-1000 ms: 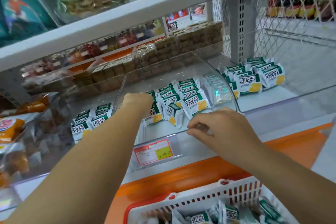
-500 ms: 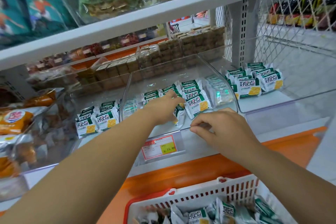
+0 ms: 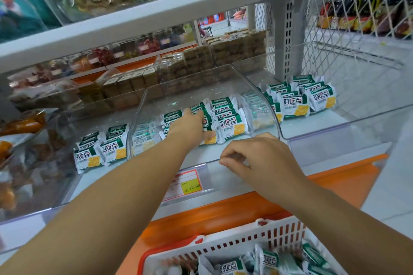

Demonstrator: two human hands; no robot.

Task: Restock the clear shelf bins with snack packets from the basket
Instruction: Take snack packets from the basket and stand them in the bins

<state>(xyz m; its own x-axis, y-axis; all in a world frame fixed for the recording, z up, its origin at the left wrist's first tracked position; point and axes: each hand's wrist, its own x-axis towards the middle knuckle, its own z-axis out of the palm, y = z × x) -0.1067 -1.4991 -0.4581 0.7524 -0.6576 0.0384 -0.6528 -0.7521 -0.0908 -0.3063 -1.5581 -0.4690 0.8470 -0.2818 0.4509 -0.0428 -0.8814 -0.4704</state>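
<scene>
My left hand (image 3: pixel 190 127) lies on the packet row (image 3: pixel 230 123) inside the middle clear bin (image 3: pixel 201 87), grip unclear from here. My right hand (image 3: pixel 259 158) pinches the bin's front lip. A careless shove could topple the row. Refills wait in the basket (image 3: pixel 223 244) below.

2 hands (image 3: pixel 190 127), 1 basket (image 3: pixel 223 241), 1 price tag (image 3: pixel 187 183), 3 bins (image 3: pixel 131 140) w/ green pkts (image 3: pixel 232 125).

Green-and-white packets (image 3: pixel 232 126), white basket (image 3: pixel 245 243)
</scene>
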